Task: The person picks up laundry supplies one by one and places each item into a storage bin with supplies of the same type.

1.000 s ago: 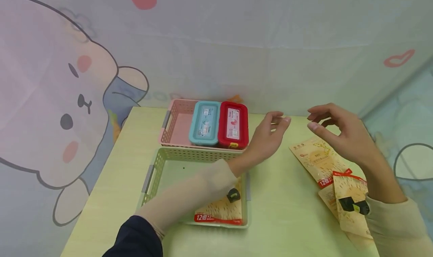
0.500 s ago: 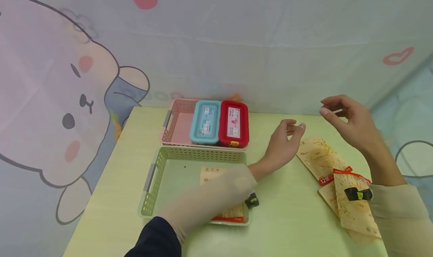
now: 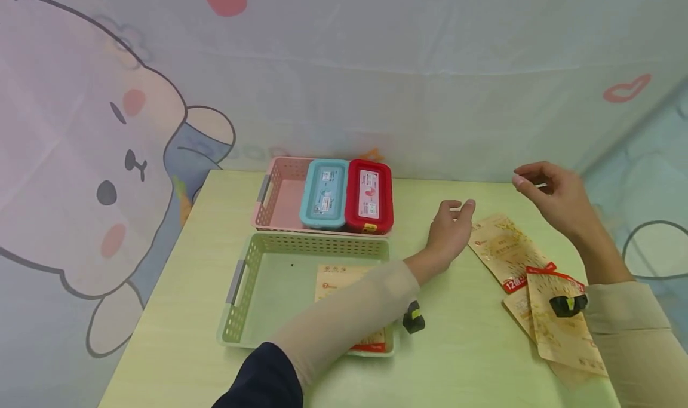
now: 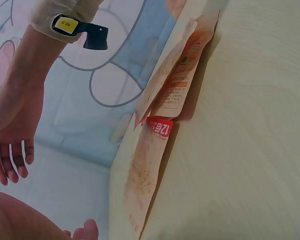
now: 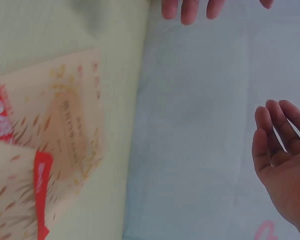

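My left hand (image 3: pixel 450 233) hovers to the right of the baskets, its fingers loosely bent and holding nothing. My right hand (image 3: pixel 559 202), likewise holding nothing, is raised above the far right of the table, fingers relaxed. Beneath it lie flat beige pouches with red bands: one farther back (image 3: pixel 507 247), and another (image 3: pixel 559 330) partly covering a third (image 3: pixel 518 312). The left wrist view shows the pouches (image 4: pixel 146 175) side-on, tilted edges lifted a little. Another pouch (image 3: pixel 335 276) lies in the green basket (image 3: pixel 269 239), partly hidden by my left sleeve (image 3: pixel 349 306).
Behind the green basket stands a pink basket (image 3: pixel 279 211) with a blue-lidded box (image 3: pixel 325 193) and a red-lidded box (image 3: pixel 369 196). A printed cloth (image 3: pixel 430 85) hangs along the table's back. Black wrist cameras sit on both wrists.
Both hands have moved to the right, the left one also slightly downward in the head view. More of the pouch in the green basket's far part shows from under the sleeve. The pouches and boxes stay put.
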`<state>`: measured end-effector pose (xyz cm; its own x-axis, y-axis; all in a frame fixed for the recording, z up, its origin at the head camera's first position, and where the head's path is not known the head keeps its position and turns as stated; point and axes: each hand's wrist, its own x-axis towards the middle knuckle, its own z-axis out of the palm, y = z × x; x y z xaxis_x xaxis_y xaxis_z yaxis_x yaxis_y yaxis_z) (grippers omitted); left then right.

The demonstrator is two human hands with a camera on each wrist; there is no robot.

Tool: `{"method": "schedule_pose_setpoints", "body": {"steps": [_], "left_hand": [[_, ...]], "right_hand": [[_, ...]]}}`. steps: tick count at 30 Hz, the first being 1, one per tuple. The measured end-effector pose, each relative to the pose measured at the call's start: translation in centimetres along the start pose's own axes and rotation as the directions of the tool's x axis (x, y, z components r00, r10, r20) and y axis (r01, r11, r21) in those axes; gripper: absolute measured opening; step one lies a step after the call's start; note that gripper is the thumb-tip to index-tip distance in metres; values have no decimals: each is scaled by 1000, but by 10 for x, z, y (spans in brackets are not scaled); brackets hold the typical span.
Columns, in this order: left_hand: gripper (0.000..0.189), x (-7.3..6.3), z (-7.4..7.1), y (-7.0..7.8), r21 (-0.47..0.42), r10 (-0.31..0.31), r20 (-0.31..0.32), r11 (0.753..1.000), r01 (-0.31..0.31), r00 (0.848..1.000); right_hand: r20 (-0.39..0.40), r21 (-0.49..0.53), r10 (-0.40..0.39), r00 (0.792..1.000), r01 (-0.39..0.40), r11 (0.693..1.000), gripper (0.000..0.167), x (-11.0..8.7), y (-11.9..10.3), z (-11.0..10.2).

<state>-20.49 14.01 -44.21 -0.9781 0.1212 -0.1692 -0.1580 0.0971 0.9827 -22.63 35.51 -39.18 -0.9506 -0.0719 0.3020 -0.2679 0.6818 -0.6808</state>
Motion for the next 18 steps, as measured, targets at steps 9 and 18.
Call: {"method": "schedule_pose_setpoints", "body": {"steps": [9,18], "left_hand": [[57,2,14,-7,68,-153,-5,986,153,988],[65,-3,37,-22,254,-254,20,937,241,967]], "right_hand": [[90,-93,43,995,-34,995,43,0,16,-2],[115,-168,125,985,-105,980,54,-6,38,0]]}}
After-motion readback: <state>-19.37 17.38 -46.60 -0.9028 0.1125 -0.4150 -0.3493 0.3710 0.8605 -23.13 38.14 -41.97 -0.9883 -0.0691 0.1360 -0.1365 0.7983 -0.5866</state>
